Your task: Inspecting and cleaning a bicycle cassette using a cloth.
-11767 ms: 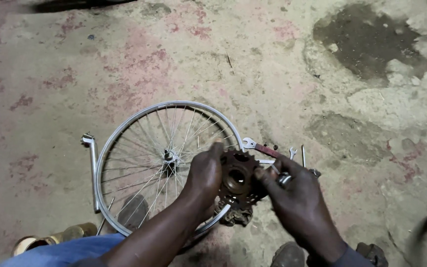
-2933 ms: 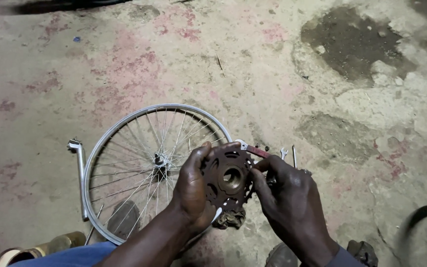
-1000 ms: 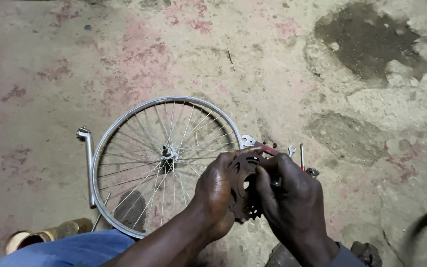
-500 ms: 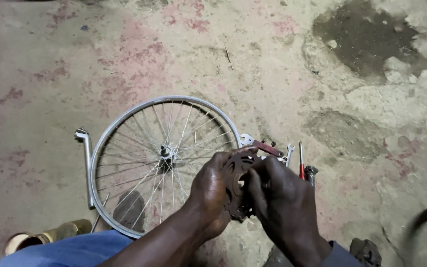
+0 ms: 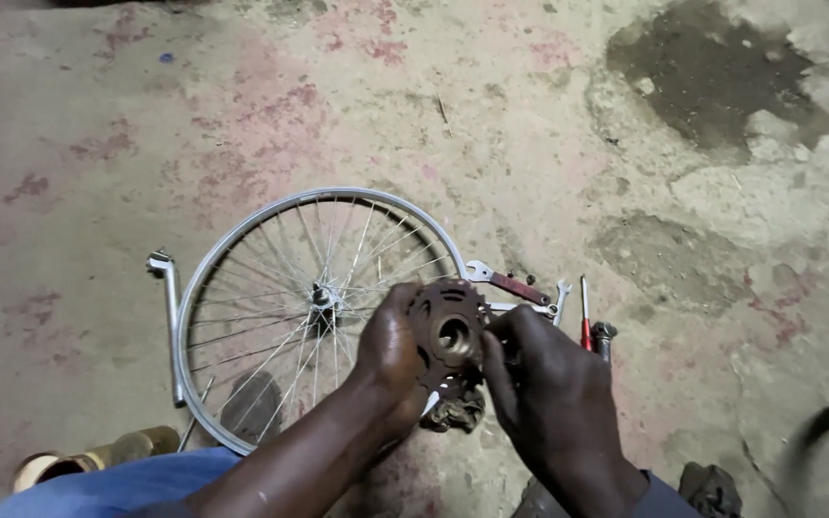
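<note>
Both of my hands hold a rusty brown bicycle sprocket cluster (image 5: 448, 331) above the floor. My left hand (image 5: 390, 350) grips its left side with the thumb on the toothed rim. My right hand (image 5: 549, 393) grips its right side, fingers curled behind it. The round centre hole of the cluster faces me. A dark greasy part or rag (image 5: 455, 412) shows just under the cluster. Behind the hands a spoked silver bicycle wheel (image 5: 242, 249) lies flat on the concrete floor, its hub (image 5: 321, 299) to the left of my left hand.
A wrench with a red handle (image 5: 506, 281), a smaller spanner (image 5: 560, 295), a red screwdriver (image 5: 585, 312) and a small dark socket (image 5: 603, 334) lie right of the wheel. A grey lever tool (image 5: 169, 317) lies left of it. A tan cylinder (image 5: 79, 459) sits bottom left.
The sprocket cluster has been turned in my hands, so its flat face with the centre hole now faces me. My hands have stayed in front of the wheel's right edge.
</note>
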